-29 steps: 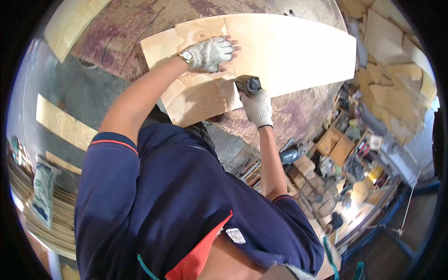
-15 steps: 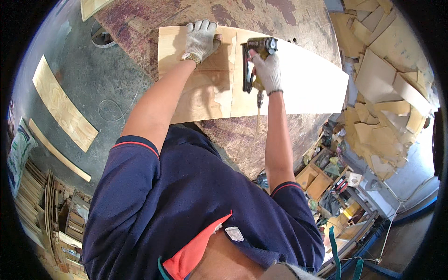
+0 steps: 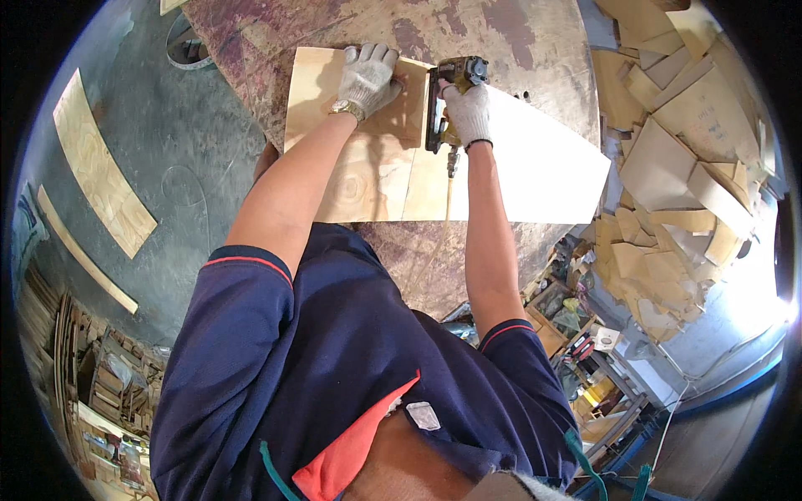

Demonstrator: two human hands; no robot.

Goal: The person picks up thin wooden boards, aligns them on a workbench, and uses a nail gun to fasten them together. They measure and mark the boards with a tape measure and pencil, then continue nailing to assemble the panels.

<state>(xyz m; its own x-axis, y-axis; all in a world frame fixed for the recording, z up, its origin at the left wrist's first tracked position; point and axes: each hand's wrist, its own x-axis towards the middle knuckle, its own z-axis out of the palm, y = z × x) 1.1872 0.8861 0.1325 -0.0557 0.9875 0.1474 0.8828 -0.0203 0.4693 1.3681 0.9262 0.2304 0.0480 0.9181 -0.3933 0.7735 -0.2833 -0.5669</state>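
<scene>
Both gloved hands on the plywood — one pressing, one gripping the tool.

Your left hand (image 3: pixel 368 79) lies flat, fingers spread, on the pale rectangular plywood sheet (image 3: pixel 368 179) on the stained workbench (image 3: pixel 501 42); just right, your right hand (image 3: pixel 468 113) is clamped around the dark pneumatic nail gun (image 3: pixel 447 92).

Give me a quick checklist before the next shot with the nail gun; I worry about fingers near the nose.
1. Right hand grips the nail gun: ok.
2. Left hand lies flat on the plywood sheet, beside the gun: ok, though close.
3. Gun nose on the seam: cannot tell.
4. Sheets rest on the workbench: ok.
5. Both hands gloved: ok.
</scene>
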